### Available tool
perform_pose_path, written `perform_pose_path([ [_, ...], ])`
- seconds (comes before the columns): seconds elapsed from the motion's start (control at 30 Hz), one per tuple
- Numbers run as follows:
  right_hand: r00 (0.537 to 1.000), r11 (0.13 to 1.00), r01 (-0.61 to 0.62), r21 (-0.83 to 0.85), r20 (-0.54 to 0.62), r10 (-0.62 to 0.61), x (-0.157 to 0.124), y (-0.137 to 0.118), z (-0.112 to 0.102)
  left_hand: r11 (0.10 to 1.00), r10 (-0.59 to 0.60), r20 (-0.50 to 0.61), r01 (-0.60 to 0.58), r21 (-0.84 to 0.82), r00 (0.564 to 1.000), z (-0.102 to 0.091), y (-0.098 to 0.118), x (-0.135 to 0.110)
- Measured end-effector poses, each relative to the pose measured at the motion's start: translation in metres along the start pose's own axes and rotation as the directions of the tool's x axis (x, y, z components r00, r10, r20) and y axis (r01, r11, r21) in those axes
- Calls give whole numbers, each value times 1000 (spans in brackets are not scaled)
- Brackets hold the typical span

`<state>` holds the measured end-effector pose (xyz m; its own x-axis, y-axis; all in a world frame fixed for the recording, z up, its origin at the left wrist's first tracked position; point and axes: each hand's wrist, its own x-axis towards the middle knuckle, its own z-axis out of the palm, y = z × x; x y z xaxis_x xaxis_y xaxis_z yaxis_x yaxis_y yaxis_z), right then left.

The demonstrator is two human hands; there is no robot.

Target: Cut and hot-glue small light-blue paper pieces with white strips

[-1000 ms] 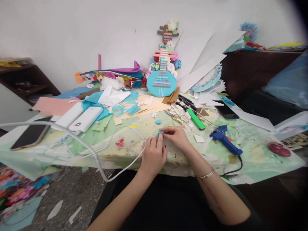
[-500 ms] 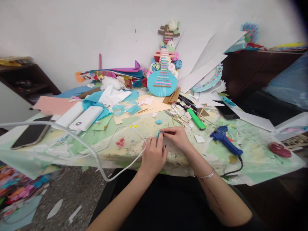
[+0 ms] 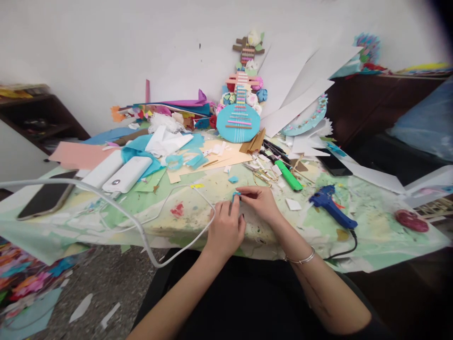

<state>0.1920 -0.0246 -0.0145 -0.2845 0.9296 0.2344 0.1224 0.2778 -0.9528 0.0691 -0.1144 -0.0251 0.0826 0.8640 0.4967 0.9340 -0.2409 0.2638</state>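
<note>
At the near middle of the table, a small blue paper piece [image 3: 236, 193] lies between my fingertips. My left hand [image 3: 225, 229] grips it from the near side, its fingers close together. From the right, the thumb and forefinger of my right hand [image 3: 261, 202] pinch the same piece. The fingers hide most of its shape. Just beyond lies a loose blue scrap [image 3: 233, 179], apart from both hands. A white cable [image 3: 201, 231] loops close beside my left hand.
To the right are a blue glue gun [image 3: 332, 205], a green marker [image 3: 288, 175], scissors [image 3: 264, 177] and a red stone-like object [image 3: 411, 220]. A blue paper instrument [image 3: 238, 123] leans on the wall. A power bank [image 3: 126, 174] and a phone [image 3: 46, 194] lie left.
Both hands stay almost in place. The blue piece has shifted slightly between the fingertips, and a little more of it shows.
</note>
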Motion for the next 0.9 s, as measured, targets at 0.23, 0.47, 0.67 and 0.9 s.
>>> perform_pose_path([
  [0.23,999,998,-46,38,25,45,1,3,-1,1000,11,-6,-11,-6,1000,0,-1,1],
  [0.47,999,997,-34,67,26,33,0,3,-2,966,-25,-43,13,-260,999,-6,-8,8],
  [0.67,998,996,-49,76,40,46,-1,-1,-2,733,-277,19,224,-643,961,-13,-23,31],
  [0.9,998,995,-42,91,48,38,-2,-1,-1,348,-305,428,518,-782,851,-13,-34,53],
])
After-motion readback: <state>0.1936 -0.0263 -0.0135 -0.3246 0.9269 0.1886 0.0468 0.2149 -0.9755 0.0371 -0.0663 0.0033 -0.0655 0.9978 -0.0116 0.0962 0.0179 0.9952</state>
